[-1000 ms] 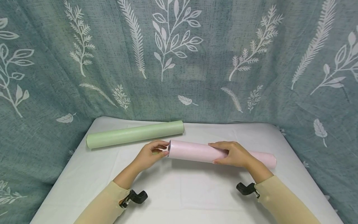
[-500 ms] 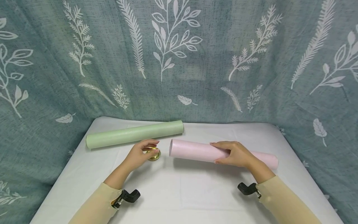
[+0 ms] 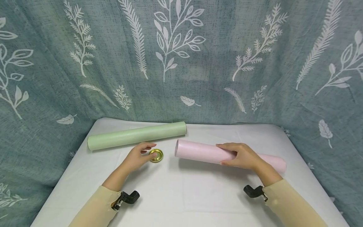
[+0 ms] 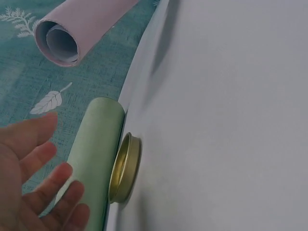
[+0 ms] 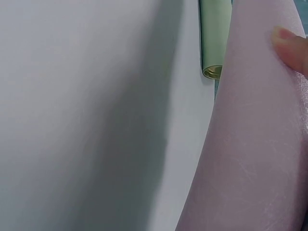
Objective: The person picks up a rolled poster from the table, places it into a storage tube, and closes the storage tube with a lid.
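Note:
A pink cardboard tube (image 3: 198, 152) is held above the table by my right hand (image 3: 241, 156), its fingers and thumb around the tube's middle. Its left end is uncapped; the left wrist view shows a pale rolled sheet (image 4: 62, 44) inside. A round gold metal cap (image 3: 158, 157) lies on the cloth to the left of that end. My left hand (image 3: 138, 158) hovers just beside the cap, fingers loosely bent and apart from it in the left wrist view. The right wrist view shows only my right thumb (image 5: 291, 49) on the pink tube.
A green tube (image 3: 136, 136) lies at the back left of the white-clothed table (image 3: 181, 195), behind the left hand. Its right end shows a gold-coloured inset (image 5: 213, 72). A blue-green leaf-patterned curtain (image 3: 215, 63) stands around the back and sides.
My left hand has drawn the gold cap away from the pink tube's left end, set it on the cloth and let go. My right hand has moved the tube slightly right.

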A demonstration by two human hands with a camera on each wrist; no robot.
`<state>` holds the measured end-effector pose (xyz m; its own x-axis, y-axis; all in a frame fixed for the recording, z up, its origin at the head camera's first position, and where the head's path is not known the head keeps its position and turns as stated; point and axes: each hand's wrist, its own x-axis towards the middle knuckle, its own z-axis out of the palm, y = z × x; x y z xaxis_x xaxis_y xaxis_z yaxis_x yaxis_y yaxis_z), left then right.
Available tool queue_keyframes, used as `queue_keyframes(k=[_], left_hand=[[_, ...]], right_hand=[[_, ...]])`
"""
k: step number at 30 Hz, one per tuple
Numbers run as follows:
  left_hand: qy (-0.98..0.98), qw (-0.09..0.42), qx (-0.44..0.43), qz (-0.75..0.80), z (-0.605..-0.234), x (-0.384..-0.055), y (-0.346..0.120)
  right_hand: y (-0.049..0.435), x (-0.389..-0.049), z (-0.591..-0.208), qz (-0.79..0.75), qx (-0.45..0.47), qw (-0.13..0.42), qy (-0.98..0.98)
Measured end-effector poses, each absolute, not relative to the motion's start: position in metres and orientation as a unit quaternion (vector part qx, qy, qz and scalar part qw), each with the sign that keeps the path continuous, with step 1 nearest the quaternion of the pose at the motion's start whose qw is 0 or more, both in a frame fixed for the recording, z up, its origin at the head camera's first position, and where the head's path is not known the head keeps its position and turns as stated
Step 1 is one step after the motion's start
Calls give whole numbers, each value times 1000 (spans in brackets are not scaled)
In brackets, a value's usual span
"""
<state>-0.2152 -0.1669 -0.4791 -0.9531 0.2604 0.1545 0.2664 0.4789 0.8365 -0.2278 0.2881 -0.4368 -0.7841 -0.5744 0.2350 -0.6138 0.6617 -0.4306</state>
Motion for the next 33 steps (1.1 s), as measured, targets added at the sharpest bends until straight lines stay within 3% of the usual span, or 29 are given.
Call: queue_keyframes(k=[9,33], left_hand=[[-885,-49,-105,-452,-487,-222,-166],[-922,-72,-110,-363,-504,-241,-161]], right_hand=[[290,-227,-438,252,330,38,-909],[293,-227,-440,244,325,43,-913]])
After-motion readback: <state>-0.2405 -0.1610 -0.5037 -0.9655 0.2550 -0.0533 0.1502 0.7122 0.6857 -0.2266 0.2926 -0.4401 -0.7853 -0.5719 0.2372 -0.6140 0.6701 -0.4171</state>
